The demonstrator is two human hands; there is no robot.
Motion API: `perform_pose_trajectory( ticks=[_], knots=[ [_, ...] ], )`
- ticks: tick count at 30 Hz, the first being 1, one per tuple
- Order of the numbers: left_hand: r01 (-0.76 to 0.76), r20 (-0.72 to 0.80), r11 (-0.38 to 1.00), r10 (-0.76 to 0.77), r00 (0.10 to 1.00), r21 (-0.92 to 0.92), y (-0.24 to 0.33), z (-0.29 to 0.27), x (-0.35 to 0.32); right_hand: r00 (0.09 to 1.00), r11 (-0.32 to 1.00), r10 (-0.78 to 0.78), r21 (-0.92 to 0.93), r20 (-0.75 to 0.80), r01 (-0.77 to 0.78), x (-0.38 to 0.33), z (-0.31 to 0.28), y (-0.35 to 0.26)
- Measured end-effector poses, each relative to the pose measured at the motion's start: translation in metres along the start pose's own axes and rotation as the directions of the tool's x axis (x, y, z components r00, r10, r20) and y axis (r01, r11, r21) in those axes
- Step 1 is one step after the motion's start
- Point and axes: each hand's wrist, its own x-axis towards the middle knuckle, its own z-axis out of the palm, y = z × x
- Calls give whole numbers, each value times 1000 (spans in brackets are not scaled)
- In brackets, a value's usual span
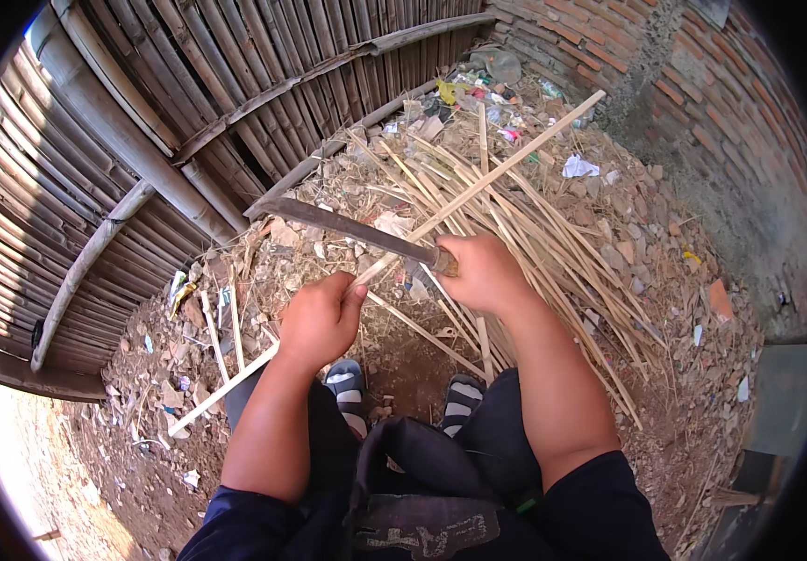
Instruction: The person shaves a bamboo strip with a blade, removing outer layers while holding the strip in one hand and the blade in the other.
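Note:
My left hand (319, 318) is closed around a long pale bamboo strip (492, 176), which runs slantwise from the lower left to the upper right. In my right hand (483, 271) is the handle of a machete (357, 227), its dark blade pointing to the upper left. The blade crosses the strip just beyond my left hand and seems to rest on it. Whether the edge bites into the strip I cannot tell. Beneath and beyond my hands lies a loose heap of similar bamboo strips (553, 248) on the ground.
A bamboo slat fence (235, 84) stands at the left and back, a brick wall (702, 103) at the right. Rubble and litter, including a white scrap (580, 166), cover the soil. My sandalled feet are below, and a grey panel (782, 397) leans at the right.

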Motion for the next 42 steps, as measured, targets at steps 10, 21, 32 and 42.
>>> perform_pose_trajectory(
  ticks=[10, 21, 32, 42],
  knots=[
    [-58, -36, 998, 58, 998, -4, 3, -3, -1, 980, 964, 197, 182, -6, -192, 2, -11, 11],
    [-146, -116, 989, 146, 983, 2, -2, 8, 3, 999, 989, 34, 145, -22, -31, 2, 5, 12],
    [-72, -34, 997, 71, 997, -29, 7, 2, 4, 967, 941, 208, 298, -145, -158, 4, 1, 24],
    [-89, -117, 996, 89, 989, 7, 4, 3, 1, 987, 968, 157, 200, -26, -149, 3, -6, 11]
  ],
)
